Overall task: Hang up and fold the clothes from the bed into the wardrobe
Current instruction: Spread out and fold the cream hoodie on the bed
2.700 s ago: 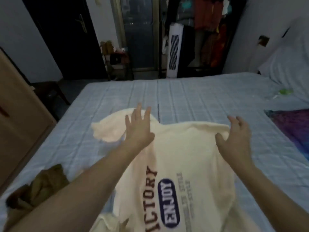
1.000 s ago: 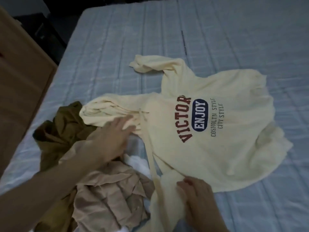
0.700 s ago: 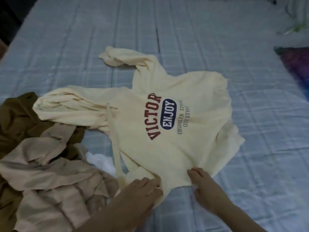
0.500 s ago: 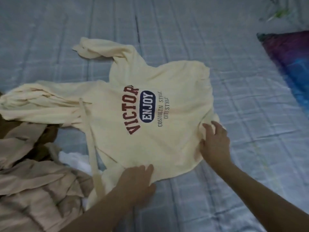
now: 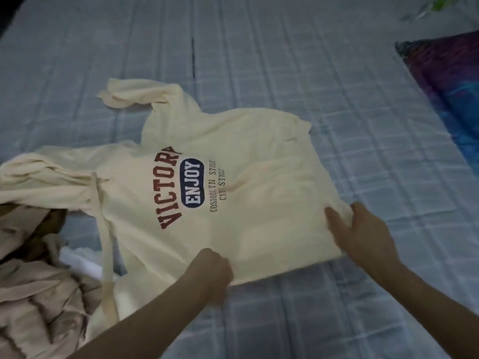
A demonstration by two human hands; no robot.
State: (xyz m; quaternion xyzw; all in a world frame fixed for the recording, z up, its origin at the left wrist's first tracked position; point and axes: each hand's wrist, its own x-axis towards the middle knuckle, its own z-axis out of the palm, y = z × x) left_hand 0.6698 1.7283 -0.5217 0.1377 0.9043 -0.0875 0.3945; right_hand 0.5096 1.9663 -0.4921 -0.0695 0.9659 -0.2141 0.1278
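A cream hoodie (image 5: 233, 182) with a "VICTORY ENJOY" print lies front up on the light blue checked bed sheet (image 5: 324, 81). Its hood points left and its hem points right. One sleeve (image 5: 134, 95) lies bent at the far side. My left hand (image 5: 213, 269) is curled on the hoodie's near edge and grips the fabric. At the near hem corner my right hand (image 5: 363, 229) holds the cloth, thumb on top. The near sleeve is mostly hidden under the body and my left arm.
A heap of beige clothes (image 5: 39, 301) lies at the left, with a brown garment (image 5: 51, 224) and something white (image 5: 80, 260) beside it. A purple and blue blanket (image 5: 448, 84) covers the right edge. A small green item (image 5: 440, 2) sits far right.
My right hand slid down to the near hem corner and took hold of it. My left hand went from flat to curled on the near edge. The hoodie's body lies smoother.
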